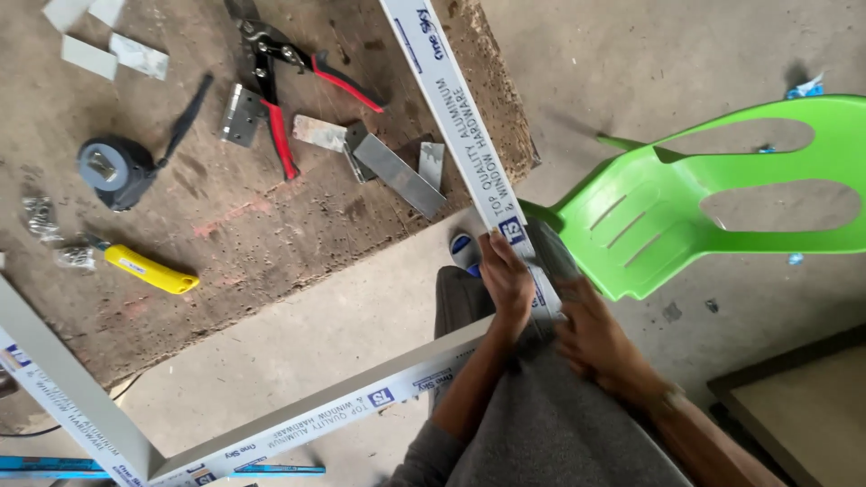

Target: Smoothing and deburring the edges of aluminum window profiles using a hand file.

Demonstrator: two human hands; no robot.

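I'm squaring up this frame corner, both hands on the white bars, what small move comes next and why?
Probably press the two bars together. The left hand and right hand grip the upright white bar where it meets the lower white bar, and the joint itself is hidden.

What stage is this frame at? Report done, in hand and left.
Done: one corner of the aluminium frame looks joined, and cut metal pieces lie by the red-handled snips. In hand: left hand and right hand grip the corner where two rails meet. Left: I cannot tell if that corner is fastened.
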